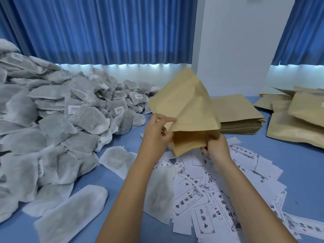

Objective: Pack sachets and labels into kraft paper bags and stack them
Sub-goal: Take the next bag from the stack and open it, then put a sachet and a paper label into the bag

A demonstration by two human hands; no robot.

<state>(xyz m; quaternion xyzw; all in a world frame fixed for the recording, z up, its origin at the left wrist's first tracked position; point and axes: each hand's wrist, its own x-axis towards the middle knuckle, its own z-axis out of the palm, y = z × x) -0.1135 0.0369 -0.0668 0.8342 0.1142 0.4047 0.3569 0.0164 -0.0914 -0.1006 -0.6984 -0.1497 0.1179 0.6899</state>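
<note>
Kraft paper bag (185, 109) is being held above the desk (280, 165), mouth pulled open: left hand (156, 132) pinching one lip, right hand (216, 148) gripping the other. Pulling unevenly risks tearing or creasing the paper.

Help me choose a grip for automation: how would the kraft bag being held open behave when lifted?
The kraft bag probably weighs little: the left hand and right hand hold it up by its mouth edges alone. It seems semi-stiff: it stands above them, yet its panels buckle and crease.
</note>
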